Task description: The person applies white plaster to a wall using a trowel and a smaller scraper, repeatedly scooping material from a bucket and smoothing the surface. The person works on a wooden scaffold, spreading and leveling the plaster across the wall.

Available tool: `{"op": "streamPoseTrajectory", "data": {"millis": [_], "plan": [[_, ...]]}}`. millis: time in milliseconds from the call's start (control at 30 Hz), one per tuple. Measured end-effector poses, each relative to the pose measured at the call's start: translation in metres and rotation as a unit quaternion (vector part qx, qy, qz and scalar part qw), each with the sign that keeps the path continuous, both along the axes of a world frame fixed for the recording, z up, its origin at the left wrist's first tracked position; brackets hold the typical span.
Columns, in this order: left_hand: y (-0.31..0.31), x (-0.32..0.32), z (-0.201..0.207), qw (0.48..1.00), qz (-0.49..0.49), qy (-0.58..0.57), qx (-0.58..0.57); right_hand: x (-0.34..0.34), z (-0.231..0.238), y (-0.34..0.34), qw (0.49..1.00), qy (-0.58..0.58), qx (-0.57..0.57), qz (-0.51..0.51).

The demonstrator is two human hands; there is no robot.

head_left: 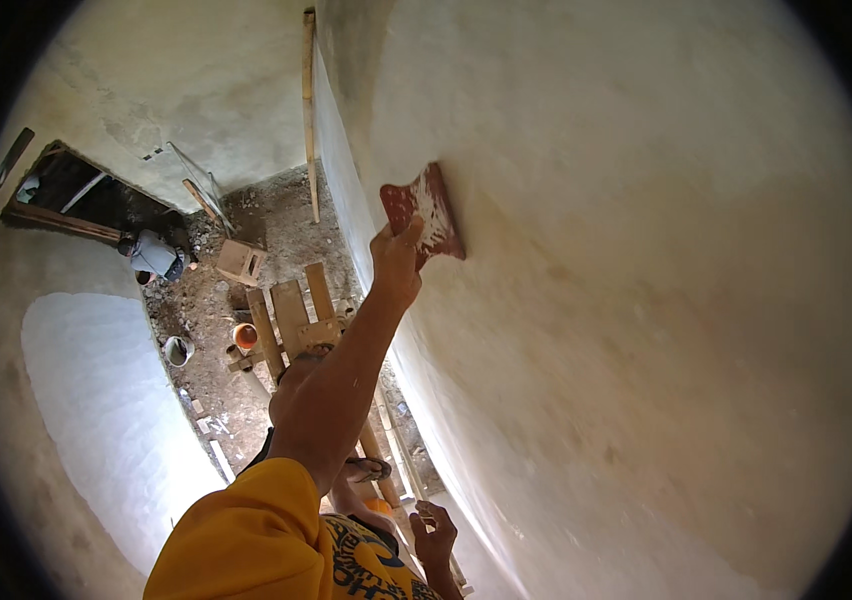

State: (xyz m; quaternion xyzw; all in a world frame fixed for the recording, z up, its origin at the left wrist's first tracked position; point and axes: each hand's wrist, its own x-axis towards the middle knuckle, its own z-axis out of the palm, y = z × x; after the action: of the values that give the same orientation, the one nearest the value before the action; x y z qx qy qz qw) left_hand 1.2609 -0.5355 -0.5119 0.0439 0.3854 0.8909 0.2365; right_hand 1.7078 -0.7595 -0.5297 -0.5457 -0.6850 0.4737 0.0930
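Note:
My left hand [398, 262] grips a red plastic putty spreader [430, 215] by its narrow end, with the arm stretched up and forward. Whitish smears coat the spreader's face, and its broad edge rests against the plastered wall [626, 330] on the right. Pale and brownish patches mark that wall. Low in the picture, close to the wall and my shirt, my right hand [434, 537] hangs with its fingers loosely bent and apart. Nothing shows in it.
Below lie wooden planks [289, 315] of a scaffold, an orange bucket [245, 336], a white bucket [179, 350] and a wooden box [241, 261]. Another person [156, 256] crouches by a dark opening. A bamboo pole [309, 120] stands in the far corner.

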Motion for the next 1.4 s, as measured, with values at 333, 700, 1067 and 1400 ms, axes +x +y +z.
{"op": "streamPoseTrajectory", "data": {"millis": [333, 700, 1067, 1400], "plan": [[-0.030, 0.027, 0.101, 0.995, -0.071, 0.050, -0.045, -0.011, 0.002, -0.012, 1.000, -0.004, -0.025, 0.002], [-0.062, 0.087, 0.054, 0.957, 0.060, 0.129, -0.252, -0.017, 0.008, 0.015, 1.000, 0.010, 0.016, 0.009], [-0.026, 0.107, 0.174, 0.864, -0.019, 0.445, -0.233, -0.036, 0.018, 0.004, 0.999, 0.016, 0.034, 0.013], [-0.072, -0.035, 0.108, 0.941, 0.070, 0.201, -0.262, -0.085, 0.049, 0.032, 0.991, 0.069, 0.069, -0.087]]}}
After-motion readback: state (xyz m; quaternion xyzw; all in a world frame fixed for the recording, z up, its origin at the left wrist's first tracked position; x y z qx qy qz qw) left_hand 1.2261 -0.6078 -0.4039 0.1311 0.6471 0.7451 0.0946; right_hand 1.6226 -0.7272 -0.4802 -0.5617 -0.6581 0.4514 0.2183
